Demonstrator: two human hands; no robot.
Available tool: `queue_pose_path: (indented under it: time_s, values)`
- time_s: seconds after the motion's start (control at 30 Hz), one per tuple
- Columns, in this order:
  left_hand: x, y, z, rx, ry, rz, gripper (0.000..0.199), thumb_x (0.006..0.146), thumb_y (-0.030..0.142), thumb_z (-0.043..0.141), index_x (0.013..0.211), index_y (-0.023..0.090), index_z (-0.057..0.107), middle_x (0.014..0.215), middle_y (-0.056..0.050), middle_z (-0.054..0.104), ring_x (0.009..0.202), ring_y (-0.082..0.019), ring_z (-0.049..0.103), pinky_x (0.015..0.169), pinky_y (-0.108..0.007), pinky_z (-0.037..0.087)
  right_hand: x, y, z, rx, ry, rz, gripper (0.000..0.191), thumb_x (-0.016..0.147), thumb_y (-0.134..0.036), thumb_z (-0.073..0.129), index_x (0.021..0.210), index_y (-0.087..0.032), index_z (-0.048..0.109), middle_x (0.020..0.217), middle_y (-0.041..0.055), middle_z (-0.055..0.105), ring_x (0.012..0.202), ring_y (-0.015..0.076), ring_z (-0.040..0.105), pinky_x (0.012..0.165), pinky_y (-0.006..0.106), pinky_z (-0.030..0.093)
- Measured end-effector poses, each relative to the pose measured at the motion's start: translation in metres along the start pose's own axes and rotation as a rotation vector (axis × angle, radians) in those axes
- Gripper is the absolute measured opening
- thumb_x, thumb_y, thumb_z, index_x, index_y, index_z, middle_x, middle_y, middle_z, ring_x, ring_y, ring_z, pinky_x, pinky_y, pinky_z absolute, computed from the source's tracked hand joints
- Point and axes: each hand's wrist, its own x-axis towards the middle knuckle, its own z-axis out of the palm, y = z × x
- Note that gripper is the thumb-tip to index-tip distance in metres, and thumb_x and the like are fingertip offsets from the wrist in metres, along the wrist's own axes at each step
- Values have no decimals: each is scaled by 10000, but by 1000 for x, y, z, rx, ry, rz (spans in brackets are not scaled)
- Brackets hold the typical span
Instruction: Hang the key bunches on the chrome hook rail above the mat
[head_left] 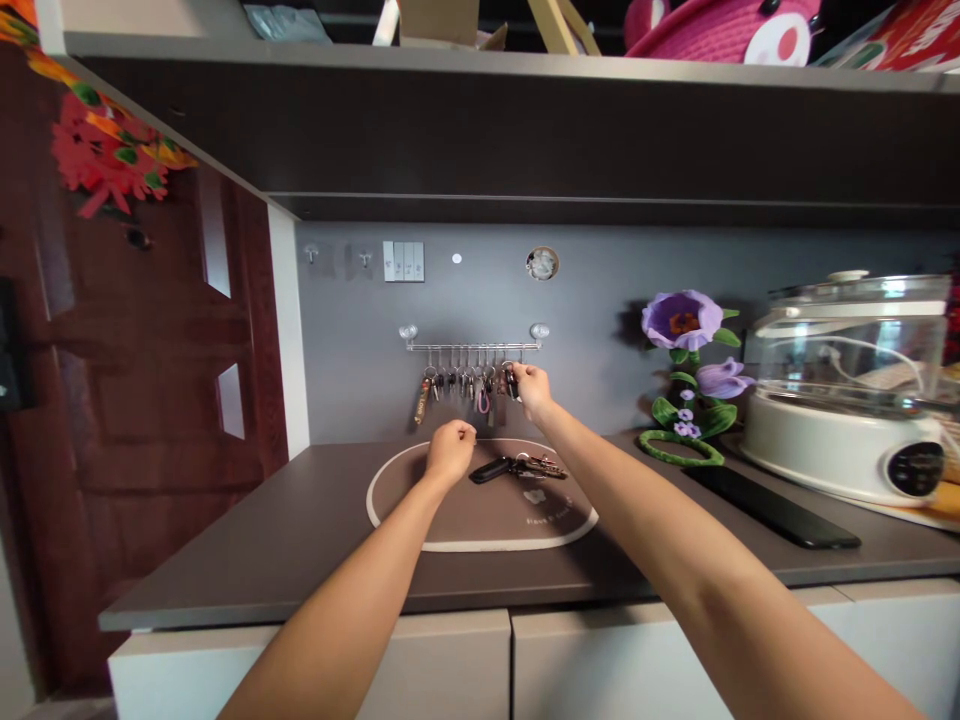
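Note:
At the right end of the hook rail, my right hand is closed on a bunch of keys. Several more key bunches hang from the hooks to its left, one with a wooden tag and one with a pink loop. Lower and to the left, my left hand is closed above the brown mat; whatever its fingers hold, if anything, is hidden. A black key holder lies on the mat beside a set of keys.
A purple crocheted flower and a black phone-like slab are on the counter, right of the mat. Farther right stands a clear-topped steamer. A shelf overhangs the counter. A brown door is at left.

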Motion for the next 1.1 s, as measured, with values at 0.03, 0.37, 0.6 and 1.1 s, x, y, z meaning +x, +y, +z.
queue_pose_path:
  time_s: [0.03, 0.37, 0.6, 1.1]
  values:
    - [1, -1, 0, 11, 4, -7, 171, 730, 201, 451, 688, 144, 606, 690, -50, 649, 625, -129, 577, 614, -232, 410, 3, 0, 3, 2, 4, 10, 252, 715, -382, 518, 581, -181, 448, 453, -19, 492, 400, 93, 436, 419, 232, 365]
    - [1, -1, -2, 89, 38, -57, 183, 749, 215, 465, 753, 150, 636, 757, -68, 661, 703, -146, 590, 667, -240, 414, 26, 11, 17, -15, 130, 97, 205, 755, -285, 472, 571, -199, 442, 438, -15, 464, 429, 114, 462, 441, 252, 413]
    - [2, -3, -2, 89, 47, -48, 191, 748, 209, 461, 769, 151, 643, 741, -66, 657, 709, -150, 590, 685, -245, 417, 31, 14, 21, -8, 157, 99, 221, 753, -236, 462, 538, -193, 434, 443, -6, 459, 419, 114, 461, 435, 261, 408]
    - [2, -4, -3, 113, 29, -57, 181, 741, 203, 445, 724, 152, 618, 736, -64, 659, 672, -143, 584, 636, -241, 404, 33, 25, 10, -79, 91, 94, 217, 736, -299, 512, 554, -195, 457, 445, -5, 459, 469, 127, 471, 481, 267, 406]
